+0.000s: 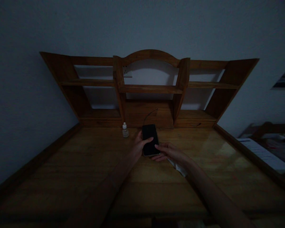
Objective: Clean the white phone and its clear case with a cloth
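A black phone (150,133) with a dark screen is held above the middle of the wooden desk. My left hand (140,144) grips its left side, the thumb lying across the screen. At the lower right corner, my right hand (165,151) holds the phone with its thumb on the front and fingers underneath. A crumpled white cloth or tissue (179,168) lies below my right wrist, partly hidden by the arm. Left of the phone, a small clear bottle (125,132) with a white cap stands upright on the desk.
Behind the desktop (85,158) rises a wooden shelf unit (149,89). A thin dark cable (150,114) shows just beyond the phone. The wall has a socket (127,75). Past the desk's right edge lies a white flat item (263,153).
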Tool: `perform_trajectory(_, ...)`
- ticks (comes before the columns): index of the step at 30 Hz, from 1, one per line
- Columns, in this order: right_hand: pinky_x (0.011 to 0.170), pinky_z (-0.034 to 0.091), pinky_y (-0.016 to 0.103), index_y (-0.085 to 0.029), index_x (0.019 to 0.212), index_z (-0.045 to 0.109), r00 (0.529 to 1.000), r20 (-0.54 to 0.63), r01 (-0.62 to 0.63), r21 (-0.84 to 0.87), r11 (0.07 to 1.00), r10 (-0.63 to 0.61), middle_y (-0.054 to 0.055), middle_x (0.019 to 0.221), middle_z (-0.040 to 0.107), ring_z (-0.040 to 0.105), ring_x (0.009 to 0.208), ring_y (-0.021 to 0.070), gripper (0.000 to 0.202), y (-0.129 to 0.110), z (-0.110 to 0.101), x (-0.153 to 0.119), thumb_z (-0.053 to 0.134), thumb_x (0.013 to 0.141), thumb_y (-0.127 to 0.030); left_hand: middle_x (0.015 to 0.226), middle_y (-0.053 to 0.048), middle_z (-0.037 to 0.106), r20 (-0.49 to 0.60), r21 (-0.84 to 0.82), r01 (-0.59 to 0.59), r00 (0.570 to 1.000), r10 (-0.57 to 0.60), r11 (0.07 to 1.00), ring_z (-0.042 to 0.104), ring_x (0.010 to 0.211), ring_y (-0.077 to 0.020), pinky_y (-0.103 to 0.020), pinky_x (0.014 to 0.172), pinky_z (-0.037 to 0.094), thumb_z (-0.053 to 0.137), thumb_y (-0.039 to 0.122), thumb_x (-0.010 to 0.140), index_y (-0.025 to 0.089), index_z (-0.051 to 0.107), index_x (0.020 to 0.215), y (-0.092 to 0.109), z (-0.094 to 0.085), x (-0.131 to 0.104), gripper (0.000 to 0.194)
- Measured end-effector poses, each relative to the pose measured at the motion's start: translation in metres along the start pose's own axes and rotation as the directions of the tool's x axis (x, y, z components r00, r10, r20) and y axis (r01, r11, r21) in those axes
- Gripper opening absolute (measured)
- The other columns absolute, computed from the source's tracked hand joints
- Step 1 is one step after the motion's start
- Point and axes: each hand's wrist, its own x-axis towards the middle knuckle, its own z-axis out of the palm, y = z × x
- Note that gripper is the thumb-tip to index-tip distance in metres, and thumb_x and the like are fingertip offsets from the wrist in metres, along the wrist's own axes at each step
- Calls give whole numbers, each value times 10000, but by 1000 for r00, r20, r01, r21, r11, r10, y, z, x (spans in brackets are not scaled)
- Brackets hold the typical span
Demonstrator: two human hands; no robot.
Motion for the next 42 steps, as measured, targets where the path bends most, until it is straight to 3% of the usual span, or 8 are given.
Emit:
perform_trajectory(8, 791, 604, 359, -140, 1143, 618, 989, -114, 119, 259, 959, -92, 137, 1060, 747, 754, 812, 225, 348, 1, -1, 8, 648, 896, -382, 1148, -135, 689, 168, -108, 180, 973, -160, 978, 674, 975, -245, -342, 823, 536, 768, 392, 755, 143, 634, 1158, 8, 6, 5, 492)
perform_trajectory(12, 833, 587, 372, -134, 1056, 643, 972, -214, 154, 267, 951, -98, 129, 981, 760, 754, 793, 209, 251, 4, -5, 14, 595, 930, -345, 1111, -133, 705, 260, 102, 276, 920, -293, 956, 689, 920, -234, -355, 807, 549, 750, 437, 775, 161, 679, 1092, 11, 0, -3, 426)
perform_trajectory(16, 823, 592, 353, -153, 938, 638, 945, -322, 173, 318, 932, -66, 109, 904, 764, 752, 743, 198, 151, 5, -9, 17, 628, 908, -300, 1000, -123, 727, 316, 361, 225, 884, -345, 905, 690, 870, -211, -325, 776, 538, 741, 470, 773, 162, 706, 1007, 11, -3, -9, 388)
perform_trajectory(23, 782, 604, 336, -123, 942, 654, 947, -309, 191, 301, 934, -94, 135, 904, 763, 756, 775, 231, 192, 3, -7, 15, 669, 860, -297, 772, -54, 675, 309, 437, 171, 893, -326, 883, 619, 615, -131, -275, 615, 488, 706, 533, 772, 143, 663, 896, 4, -7, 0, 412)
perform_trajectory(28, 770, 598, 343, -119, 966, 673, 949, -286, 211, 264, 941, -133, 149, 947, 759, 752, 784, 240, 264, 3, -7, 16, 700, 828, -342, 626, 28, 585, 342, 390, 96, 908, -241, 916, 536, 494, -107, -249, 505, 416, 712, 514, 770, 185, 577, 1034, -1, -10, 6, 443)
perform_trajectory(37, 514, 512, 264, -128, 925, 642, 942, -286, 214, 104, 971, -177, 106, 702, 729, 674, 544, 179, 367, 7, -13, 18, 717, 779, -456, 636, 25, 596, 342, 347, 58, 922, -183, 936, 527, 463, -98, -237, 473, 374, 714, 506, 773, 179, 542, 1091, -11, -10, 6, 487)
perform_trajectory(40, 501, 506, 268, -136, 954, 633, 940, -298, 205, 100, 974, -167, 103, 727, 731, 653, 529, 170, 404, 7, -12, 21, 721, 771, -485, 648, 31, 605, 366, 342, 40, 914, -173, 939, 536, 470, -100, -238, 481, 379, 715, 489, 776, 187, 508, 1152, -6, -10, 3, 525)
perform_trajectory(42, 536, 526, 273, -159, 986, 624, 904, -387, 247, 127, 961, -181, 94, 813, 740, 670, 600, 176, 411, 6, -12, 23, 734, 762, -484, 627, 45, 592, 381, 355, 48, 904, -192, 934, 530, 461, -98, -234, 479, 374, 720, 482, 771, 188, 481, 1202, -2, -10, 0, 574)
